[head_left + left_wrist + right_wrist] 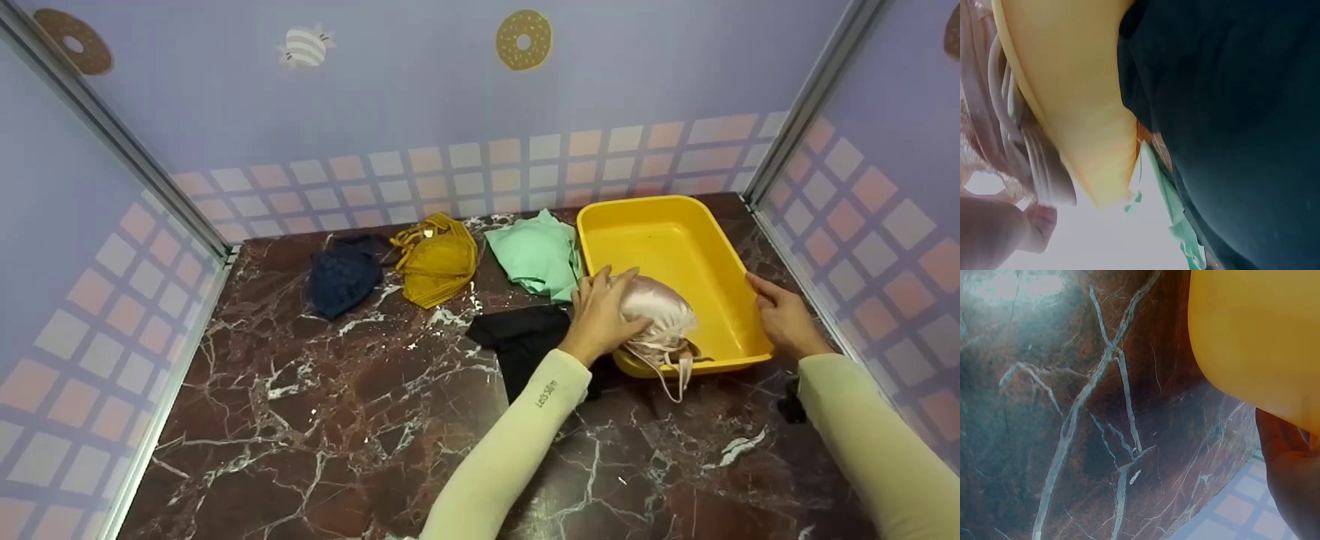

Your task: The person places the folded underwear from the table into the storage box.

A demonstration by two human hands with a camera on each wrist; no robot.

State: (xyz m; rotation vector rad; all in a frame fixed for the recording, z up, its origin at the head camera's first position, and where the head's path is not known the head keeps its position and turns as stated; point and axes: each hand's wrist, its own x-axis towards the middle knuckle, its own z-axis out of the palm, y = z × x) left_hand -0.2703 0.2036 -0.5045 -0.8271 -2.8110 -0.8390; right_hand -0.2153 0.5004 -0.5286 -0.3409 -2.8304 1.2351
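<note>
A pale pink satin bra (656, 306) is in my left hand (602, 315), fingers over its cup and thumb at the near side. It overlaps the near left corner of a yellow plastic tub (660, 247), and its straps dangle over the rim. In the left wrist view, the pink straps (1033, 152) hang beside the tub's outer wall (1072, 84). My right hand (787, 319) grips the tub's right rim, thumb on the near side. The right wrist view shows part of that hand (1289, 467) under the tub's edge.
Left of the tub lie a mint green bra (536, 255), a mustard yellow bra (439, 262) and a navy bra (343, 277). A black garment (521, 341) is spread below my left forearm. Panel walls border the dark marbled surface (300, 420) at left, back and right.
</note>
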